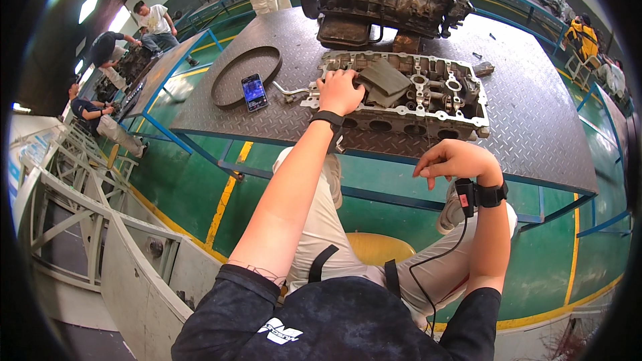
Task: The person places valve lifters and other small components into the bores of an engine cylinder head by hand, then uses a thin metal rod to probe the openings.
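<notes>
Head view: the cylinder head [401, 97] lies flat on the checker-plate tabletop [535, 127], valve side up, so its upper face is open to reach. The left hand [340, 90] rests on its near-left corner, fingers [334, 77] curled down over the casting; whether they grip anything is hidden. The right hand [455, 159] hovers short of the tabletop edge, loosely curled, empty. A phone [254, 91] lies just left.

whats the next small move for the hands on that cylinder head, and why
Probably bring the right hand forward to steady the cylinder head. It hangs empty in the air short of the table edge, while the left hand alone rests on the head's near left corner beside the grey piece lying on top.
</notes>
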Tool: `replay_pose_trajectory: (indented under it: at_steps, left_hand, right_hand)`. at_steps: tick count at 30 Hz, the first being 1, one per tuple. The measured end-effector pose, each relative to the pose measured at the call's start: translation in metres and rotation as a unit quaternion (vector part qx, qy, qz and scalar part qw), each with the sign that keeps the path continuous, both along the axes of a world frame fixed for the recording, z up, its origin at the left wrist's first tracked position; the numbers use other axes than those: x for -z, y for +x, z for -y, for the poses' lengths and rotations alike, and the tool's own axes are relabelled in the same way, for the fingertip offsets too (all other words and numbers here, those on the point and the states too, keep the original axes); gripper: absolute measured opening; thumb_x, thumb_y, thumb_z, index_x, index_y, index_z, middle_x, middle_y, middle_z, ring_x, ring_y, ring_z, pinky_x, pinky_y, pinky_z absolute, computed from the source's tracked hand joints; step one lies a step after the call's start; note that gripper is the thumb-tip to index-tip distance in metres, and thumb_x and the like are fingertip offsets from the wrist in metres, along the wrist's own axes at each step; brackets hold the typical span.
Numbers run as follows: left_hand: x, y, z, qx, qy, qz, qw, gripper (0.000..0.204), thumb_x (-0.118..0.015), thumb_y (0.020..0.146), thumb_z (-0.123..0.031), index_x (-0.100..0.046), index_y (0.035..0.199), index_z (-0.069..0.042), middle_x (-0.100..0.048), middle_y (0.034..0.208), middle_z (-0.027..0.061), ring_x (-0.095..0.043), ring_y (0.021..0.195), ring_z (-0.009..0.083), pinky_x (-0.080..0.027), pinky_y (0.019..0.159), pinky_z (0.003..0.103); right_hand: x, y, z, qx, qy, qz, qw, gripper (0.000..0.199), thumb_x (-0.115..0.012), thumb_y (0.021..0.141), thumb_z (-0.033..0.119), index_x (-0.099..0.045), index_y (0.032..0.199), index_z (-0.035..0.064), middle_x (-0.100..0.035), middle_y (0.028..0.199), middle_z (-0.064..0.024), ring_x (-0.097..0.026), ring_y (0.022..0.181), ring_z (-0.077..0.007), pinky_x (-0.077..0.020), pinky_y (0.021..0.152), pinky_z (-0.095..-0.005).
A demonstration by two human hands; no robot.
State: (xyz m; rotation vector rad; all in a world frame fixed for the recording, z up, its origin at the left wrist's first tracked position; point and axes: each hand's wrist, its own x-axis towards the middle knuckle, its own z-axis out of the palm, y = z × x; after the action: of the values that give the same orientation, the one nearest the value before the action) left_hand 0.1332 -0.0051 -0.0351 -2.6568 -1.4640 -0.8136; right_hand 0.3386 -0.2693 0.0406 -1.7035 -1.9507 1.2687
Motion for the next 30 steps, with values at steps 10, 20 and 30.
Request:
replay_pose_trajectory:
  at_steps: [10,20,30]
  left_hand:
    - [-0.001,0.001,0.001,-0.001,-0.011,-0.008,1.0,0.044,-0.065,0.086,-0.04,-0.07,0.121,-0.015,-0.066,0.126,0.0103,-0.052,0.128,0.032,-0.033,0.11,0.056]
    - [0.001,0.002,-0.002,-0.004,0.003,-0.003,1.0,0.04,-0.066,0.086,-0.041,-0.071,0.118,-0.017,-0.067,0.124,0.009,-0.054,0.126,0.0314,-0.035,0.108,0.056]
    - [0.0,0.002,0.004,0.008,-0.01,0.008,1.0,0.04,-0.066,0.086,-0.038,-0.072,0.118,-0.014,-0.067,0.125,0.0095,-0.051,0.128,0.0314,-0.032,0.11,0.057]
  right_hand:
    - [0.007,0.006,0.005,0.087,0.35,-0.399,0.843,0.037,-0.064,0.095,0.01,-0.066,0.132,0.0013,-0.072,0.123,-0.012,-0.06,0.071,-0.0059,-0.0507,0.063,-0.0228]
    - [0.022,0.032,0.003,0.362,0.5,0.253,0.745,0.027,-0.069,0.095,0.031,-0.073,0.104,0.0059,-0.073,0.095,-0.0137,-0.069,0.082,-0.0371,-0.0539,0.069,-0.0427]
    - [-0.041,0.029,0.068,0.253,0.329,-0.16,0.896,0.021,-0.068,0.095,0.018,-0.074,0.107,0.0008,-0.067,0.075,-0.0041,-0.065,0.066,-0.0109,-0.0482,0.059,-0.025]
